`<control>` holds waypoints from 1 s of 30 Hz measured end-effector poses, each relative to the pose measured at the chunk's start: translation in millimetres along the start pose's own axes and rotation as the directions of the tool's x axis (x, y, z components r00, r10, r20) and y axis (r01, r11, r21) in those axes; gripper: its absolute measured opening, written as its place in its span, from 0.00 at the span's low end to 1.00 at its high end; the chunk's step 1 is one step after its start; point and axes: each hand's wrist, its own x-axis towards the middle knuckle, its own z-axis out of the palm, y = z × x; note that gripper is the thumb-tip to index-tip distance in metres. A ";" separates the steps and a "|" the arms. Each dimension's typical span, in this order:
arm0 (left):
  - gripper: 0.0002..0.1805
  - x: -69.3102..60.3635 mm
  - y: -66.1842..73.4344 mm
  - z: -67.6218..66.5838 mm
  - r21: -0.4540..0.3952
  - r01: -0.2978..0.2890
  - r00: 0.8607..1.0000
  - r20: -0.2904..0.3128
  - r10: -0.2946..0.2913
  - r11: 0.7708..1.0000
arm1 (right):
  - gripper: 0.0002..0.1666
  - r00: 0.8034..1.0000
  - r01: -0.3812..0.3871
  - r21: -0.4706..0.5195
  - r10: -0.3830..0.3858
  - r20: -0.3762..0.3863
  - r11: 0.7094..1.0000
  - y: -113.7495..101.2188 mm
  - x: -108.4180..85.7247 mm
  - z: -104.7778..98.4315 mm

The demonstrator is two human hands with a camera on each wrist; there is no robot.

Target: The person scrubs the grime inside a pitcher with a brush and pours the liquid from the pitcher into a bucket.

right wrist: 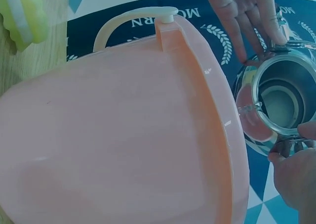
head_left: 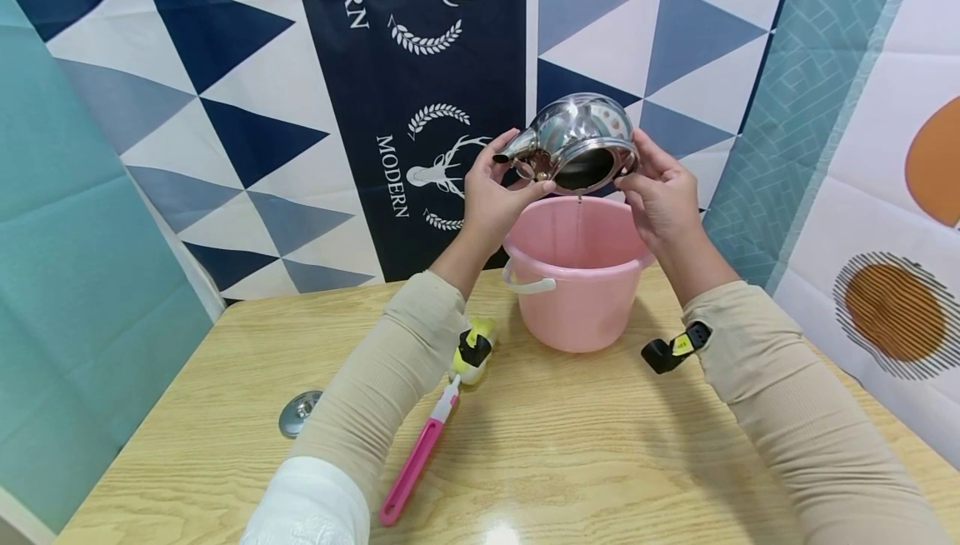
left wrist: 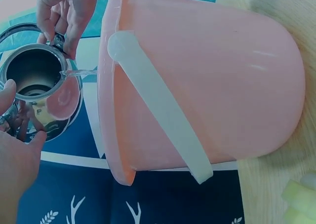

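A shiny metal teapot [head_left: 581, 132] is tipped over a pink bucket [head_left: 577, 307], its open mouth facing down and toward me. A thin stream of water [left wrist: 81, 73] falls from the rim into the bucket. My left hand [head_left: 495, 191] grips the teapot on its spout side. On the opposite side, my right hand [head_left: 663, 195] holds it, thumb near the rim. In the right wrist view, the teapot's dark inside [right wrist: 281, 98] shows through the round mouth. A small metal lid [head_left: 298, 413] lies on the table, left of my left forearm.
A sponge brush [head_left: 414, 468] with a pink handle lies on the wooden table [head_left: 585, 462], its yellow-and-white head near the bucket. The bucket's white handle [head_left: 528, 285] hangs at its left side. Patterned cloth [head_left: 255, 103] stands behind the table.
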 end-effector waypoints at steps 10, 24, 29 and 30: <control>0.43 0.6 0.2 -2.7 0.016 -0.012 1.000 0.001 0.012 1.000 | 0.45 1.000 0.029 -0.010 -0.029 0.009 1.000 0.5 1.7 1.7; 0.43 0.5 0.6 -2.3 0.053 -0.042 0.999 0.013 0.042 0.998 | 0.45 0.998 0.050 -0.023 -0.050 0.029 0.998 0.4 1.5 -0.2; 0.45 1.0 0.7 -2.3 0.110 -0.059 0.998 0.017 0.058 0.992 | 0.45 0.998 0.054 -0.020 -0.054 0.038 0.998 1.4 1.3 -1.6; 0.45 1.4 0.3 -2.3 0.125 -0.060 0.998 0.015 0.058 0.990 | 0.45 0.998 0.057 -0.028 -0.056 0.039 0.998 1.7 1.3 -2.0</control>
